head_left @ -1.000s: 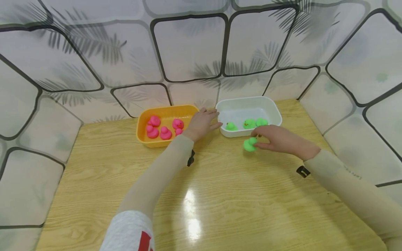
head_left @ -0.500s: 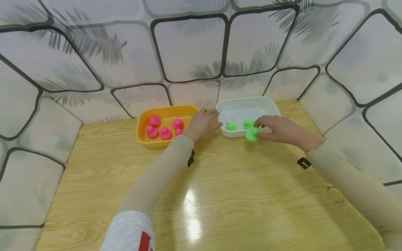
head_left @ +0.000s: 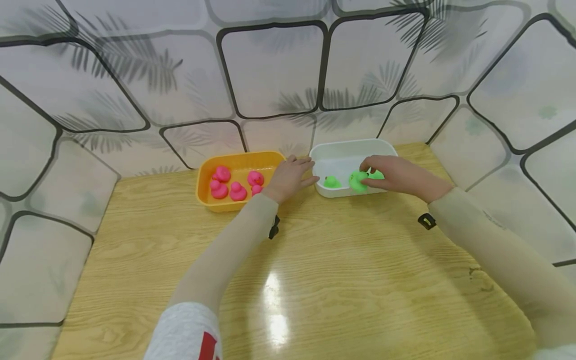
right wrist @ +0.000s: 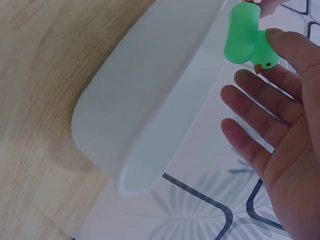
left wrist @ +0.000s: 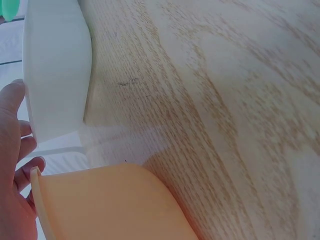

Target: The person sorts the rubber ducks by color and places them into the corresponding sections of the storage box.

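Observation:
My right hand (head_left: 402, 177) pinches a green rubber duck (head_left: 357, 181) by its head, between thumb and forefinger, over the front rim of the white tub (head_left: 330, 151). In the right wrist view the duck (right wrist: 242, 37) hangs tilted and the other fingers are spread. Inside the tub lies another green duck (head_left: 332, 182), and more green shows partly behind my right hand. My left hand (head_left: 289, 179) bridges the gap between the white tub and the orange tub (head_left: 201, 192). Its fingers reach the white tub's rim (left wrist: 27, 75) and lie loosely extended.
Several pink rubber ducks (head_left: 237, 191) sit in the orange tub; one is partly hidden by my left hand. Both tubs stand at the back of the wooden table (head_left: 315, 280). A patterned wall (head_left: 274, 70) rises right behind them.
My right hand has carried the green duck up and back from in front of the white tub to over its front rim. My left hand stays where it was.

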### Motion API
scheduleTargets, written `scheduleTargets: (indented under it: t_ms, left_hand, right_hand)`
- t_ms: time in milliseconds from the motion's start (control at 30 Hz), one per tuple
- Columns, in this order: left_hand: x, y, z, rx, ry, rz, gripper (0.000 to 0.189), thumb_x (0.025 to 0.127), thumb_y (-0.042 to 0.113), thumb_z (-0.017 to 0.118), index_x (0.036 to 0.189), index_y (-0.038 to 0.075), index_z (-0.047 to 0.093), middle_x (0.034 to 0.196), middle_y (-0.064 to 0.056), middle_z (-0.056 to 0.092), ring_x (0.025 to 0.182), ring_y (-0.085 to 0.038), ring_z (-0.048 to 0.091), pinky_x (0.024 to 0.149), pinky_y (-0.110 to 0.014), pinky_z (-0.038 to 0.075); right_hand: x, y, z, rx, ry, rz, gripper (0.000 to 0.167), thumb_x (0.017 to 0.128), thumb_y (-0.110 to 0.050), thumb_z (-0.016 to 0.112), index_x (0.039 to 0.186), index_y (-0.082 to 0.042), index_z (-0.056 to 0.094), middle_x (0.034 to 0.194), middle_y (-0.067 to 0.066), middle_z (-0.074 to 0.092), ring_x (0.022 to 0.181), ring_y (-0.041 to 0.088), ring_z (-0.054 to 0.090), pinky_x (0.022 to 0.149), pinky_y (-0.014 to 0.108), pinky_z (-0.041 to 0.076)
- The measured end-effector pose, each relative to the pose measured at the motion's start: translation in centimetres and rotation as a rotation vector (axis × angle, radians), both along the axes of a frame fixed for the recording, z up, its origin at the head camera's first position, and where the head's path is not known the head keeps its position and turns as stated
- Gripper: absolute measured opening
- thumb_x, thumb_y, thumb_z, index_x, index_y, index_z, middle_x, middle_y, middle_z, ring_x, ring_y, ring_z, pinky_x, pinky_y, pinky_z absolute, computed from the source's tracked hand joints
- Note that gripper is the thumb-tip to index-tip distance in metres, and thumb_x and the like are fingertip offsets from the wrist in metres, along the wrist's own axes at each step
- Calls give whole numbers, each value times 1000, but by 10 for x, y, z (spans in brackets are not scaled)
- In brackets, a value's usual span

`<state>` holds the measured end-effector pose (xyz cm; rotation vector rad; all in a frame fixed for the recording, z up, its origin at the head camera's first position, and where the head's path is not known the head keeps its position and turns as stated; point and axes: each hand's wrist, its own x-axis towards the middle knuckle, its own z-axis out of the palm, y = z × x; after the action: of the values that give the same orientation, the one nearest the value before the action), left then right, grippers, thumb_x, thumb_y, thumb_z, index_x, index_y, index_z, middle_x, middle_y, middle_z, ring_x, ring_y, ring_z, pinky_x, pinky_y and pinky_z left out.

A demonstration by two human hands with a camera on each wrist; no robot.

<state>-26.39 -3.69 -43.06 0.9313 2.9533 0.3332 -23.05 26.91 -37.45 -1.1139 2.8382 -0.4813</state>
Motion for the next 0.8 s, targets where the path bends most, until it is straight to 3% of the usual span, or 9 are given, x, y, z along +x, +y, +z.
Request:
scheduleTargets:
  t_ms: [400,800]
  left_hand:
    - [-1,-1,-3,16,15,-3,60,106,50,55,152,10,55,157,-8,52,121,-29,52,101,-40,47]
    - [0,0,-1,11,12,0,59,106,48,56,151,9,55,157,-8,52,121,-29,52,103,-40,46]
  right_hand:
    - [-28,-13,1,14,-46,-32,22,98,-17,74,113,-2,67,111,12,71,103,32,68,92,50,54]
    - [-43,-15,0,29,-46,-48,22,99,-17,74,112,-1,67,110,14,71,103,36,68,94,51,53]
